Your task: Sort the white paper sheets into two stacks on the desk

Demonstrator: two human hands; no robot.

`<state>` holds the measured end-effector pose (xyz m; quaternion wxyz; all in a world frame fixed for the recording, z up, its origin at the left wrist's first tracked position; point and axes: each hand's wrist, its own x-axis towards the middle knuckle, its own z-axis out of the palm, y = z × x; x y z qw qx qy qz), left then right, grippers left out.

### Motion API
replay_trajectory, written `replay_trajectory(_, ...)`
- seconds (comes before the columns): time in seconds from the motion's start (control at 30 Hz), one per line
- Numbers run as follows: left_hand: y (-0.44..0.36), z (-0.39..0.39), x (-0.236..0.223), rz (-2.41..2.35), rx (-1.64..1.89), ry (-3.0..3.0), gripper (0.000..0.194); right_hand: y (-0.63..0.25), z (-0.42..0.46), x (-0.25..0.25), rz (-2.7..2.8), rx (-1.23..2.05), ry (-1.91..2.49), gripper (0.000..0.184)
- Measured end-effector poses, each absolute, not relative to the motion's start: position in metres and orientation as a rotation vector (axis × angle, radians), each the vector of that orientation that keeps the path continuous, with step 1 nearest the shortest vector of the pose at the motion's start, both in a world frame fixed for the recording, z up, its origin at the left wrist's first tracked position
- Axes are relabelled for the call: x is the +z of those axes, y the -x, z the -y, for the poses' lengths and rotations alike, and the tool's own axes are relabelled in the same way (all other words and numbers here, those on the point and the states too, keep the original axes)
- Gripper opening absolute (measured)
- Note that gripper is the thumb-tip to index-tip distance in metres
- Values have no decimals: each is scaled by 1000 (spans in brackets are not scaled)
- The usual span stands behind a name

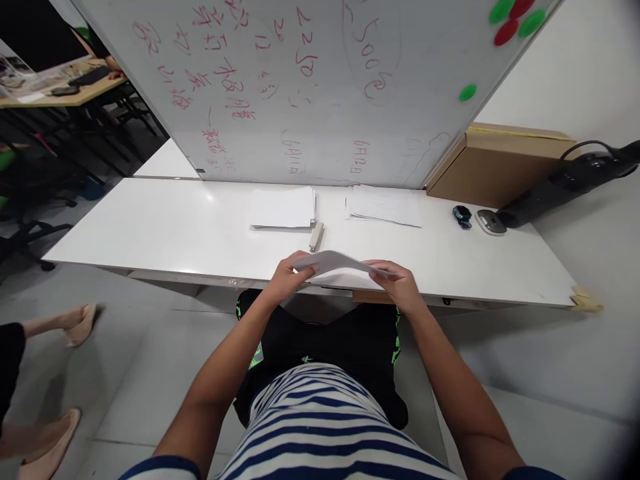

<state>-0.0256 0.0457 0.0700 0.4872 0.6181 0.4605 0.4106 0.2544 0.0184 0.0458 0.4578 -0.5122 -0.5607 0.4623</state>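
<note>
Between my two hands, over the front edge of the white table (165, 230), is a paper sheet (333, 261), bowed up in the middle. I cannot tell if it is one sheet or several. My left hand (293, 275) pinches its left end. On its right end my right hand (397, 283) is closed, thumb and fingers gripping. Just beyond the held paper lies a small light-grey stapler (317, 237). It touches or nearly touches the corner of a stack of white paper (283, 208). Farther right rests another paper stack (385, 205), its sheets slightly fanned.
A whiteboard (320, 87) with writing and round magnets stands at the table's back. At right are a cardboard box (495, 167), a dark watch (462, 217), a rounded grey device (491, 222) and a black stand-like object (565, 183). Another person's feet (80, 325) are at left.
</note>
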Motion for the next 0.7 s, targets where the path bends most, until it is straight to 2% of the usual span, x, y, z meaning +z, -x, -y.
replay_trajectory(0.13, 5, -40, 49, -1119, 1005, -1656, 30, -238, -18, 24, 1393, 1007, 1533, 39)
replay_trajectory(0.37, -23, -35, 26, -1332, 958, -1562, 38, -239, -19, 21, 1359, 843, 1606, 38)
replay_trajectory(0.53, 0, -66, 27, -1426, 1028, -1468, 49, -287, -41, 31, 1129, 793, 1602, 45)
replay_trajectory(0.63, 27, -88, 29, -1671, 1214, -1239, 69, -328, -69, 28, 1087, 759, 1684, 41)
replay_trajectory(0.7, 43, -98, 30, -1847, 1265, -1229, 67, -355, -93, 25, 1025, 752, 1755, 36)
